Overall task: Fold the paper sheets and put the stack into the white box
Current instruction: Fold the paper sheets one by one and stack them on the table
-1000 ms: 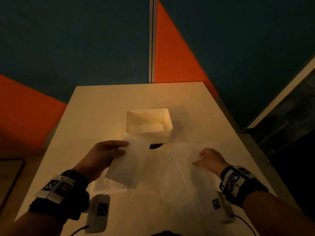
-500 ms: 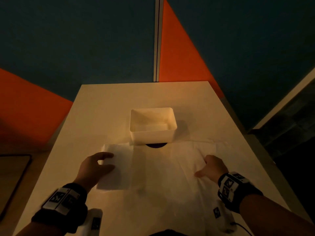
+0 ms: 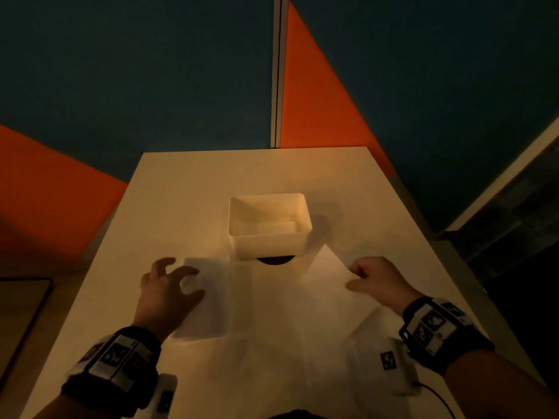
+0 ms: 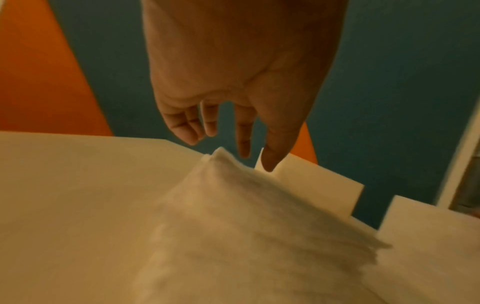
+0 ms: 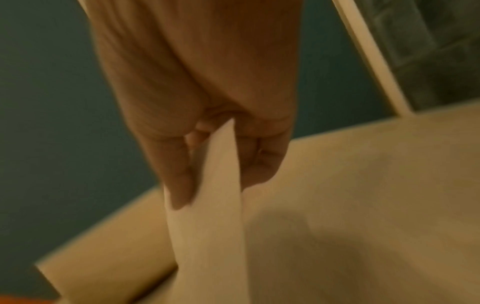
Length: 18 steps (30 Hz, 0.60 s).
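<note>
On the table [image 3: 181, 189], paper sheets [image 3: 287, 313] lie between both hands, before the white box [image 3: 269, 234]. Left hand [image 3: 165, 293] hovers, fingers spread; right hand [image 3: 378, 281] pinches a sheet's edge.

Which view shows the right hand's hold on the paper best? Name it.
The right wrist view: the right hand pinches the paper sheet between thumb and fingers. The head view shows only the back of the hand; the left wrist view does not show it.
</note>
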Tool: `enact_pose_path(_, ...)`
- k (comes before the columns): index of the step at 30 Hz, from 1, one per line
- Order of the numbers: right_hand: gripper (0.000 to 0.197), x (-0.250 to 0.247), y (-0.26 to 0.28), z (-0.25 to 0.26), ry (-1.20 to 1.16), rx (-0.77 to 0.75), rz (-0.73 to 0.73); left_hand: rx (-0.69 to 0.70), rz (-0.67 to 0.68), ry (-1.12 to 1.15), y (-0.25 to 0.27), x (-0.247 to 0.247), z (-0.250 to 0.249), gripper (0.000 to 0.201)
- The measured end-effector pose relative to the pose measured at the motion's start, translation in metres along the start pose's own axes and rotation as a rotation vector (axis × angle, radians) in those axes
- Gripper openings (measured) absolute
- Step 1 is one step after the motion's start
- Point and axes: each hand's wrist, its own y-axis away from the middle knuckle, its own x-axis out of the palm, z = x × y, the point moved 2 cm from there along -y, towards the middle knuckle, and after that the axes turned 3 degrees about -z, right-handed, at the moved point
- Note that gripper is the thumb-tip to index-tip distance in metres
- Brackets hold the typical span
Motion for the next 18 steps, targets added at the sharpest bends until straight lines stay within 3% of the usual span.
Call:
enact_pose_path(2, 0.009, -0.014, 0.007, 0.027, -0.113, -0.090, 0.028, 0.118, -0.024, 0.055, -0.001, -0.005, -0.021, 0.039)
enact_pose_path(4, 0.004, -0.026, 0.015, 0.052, -0.193, -0.174, 0.071, 0.227, 0.032, 0.250, 0.000, -0.009, -0.046, 0.044)
enact_pose_path(7, 0.009, -0.040, 0.027, 0.085, -0.299, -0.256, 0.154, 0.258, 0.277, 0.584, 0.004, -0.012, -0.085, 0.067)
enact_pose_path(10, 0.015, -0.051, 0.037, 0.110, -0.431, -0.316, 0.228, 0.286, 0.483, 0.760, 0.006, -0.013, -0.112, 0.079)
enact_pose_path(14, 0.015, -0.064, 0.045, 0.125, -0.563, -0.355, 0.244, 0.217, 0.692, 0.968, 0.008, -0.015, -0.128, 0.063)
enact_pose_path(18, 0.011, -0.069, 0.043, 0.123, -0.750, -0.301, 0.096, 0.069, 0.619, 1.079, 0.013, -0.019, -0.139, 0.034)
